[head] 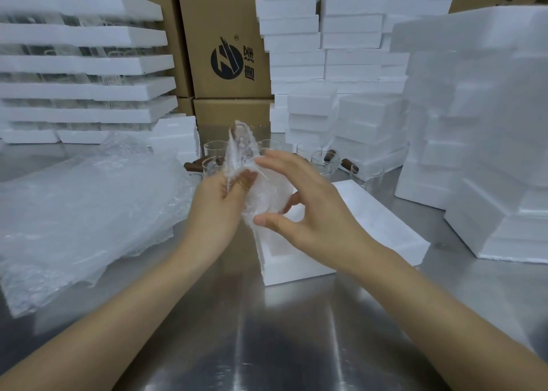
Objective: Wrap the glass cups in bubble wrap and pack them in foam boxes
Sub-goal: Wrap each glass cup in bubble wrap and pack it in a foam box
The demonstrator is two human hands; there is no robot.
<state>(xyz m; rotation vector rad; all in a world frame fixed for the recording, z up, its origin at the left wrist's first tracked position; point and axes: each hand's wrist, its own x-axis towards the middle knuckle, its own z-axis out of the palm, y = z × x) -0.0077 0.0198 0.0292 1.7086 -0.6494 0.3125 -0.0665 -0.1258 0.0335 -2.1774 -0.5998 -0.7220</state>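
Table [267, 346]: brushed metal, glossy, throws back light. The bubble wrap [267, 194] I hold: clear plastic, pimpled, faintly shiny. Foam box [296, 266]: white, matt, grainy. Glass cups [321, 160]: clear, smooth glass; handles [329, 155] brown, wood-like. Cartons [225, 19]: matt brown cardboard.

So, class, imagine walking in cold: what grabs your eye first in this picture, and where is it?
Dead centre, the left hand and right hand hold a clear bubble-wrapped bundle above an open white foam box on the shiny metal table. Tall stacks of white foam boxes fill the right, and a heap of clear bubble-wrap sheets lies on the left.
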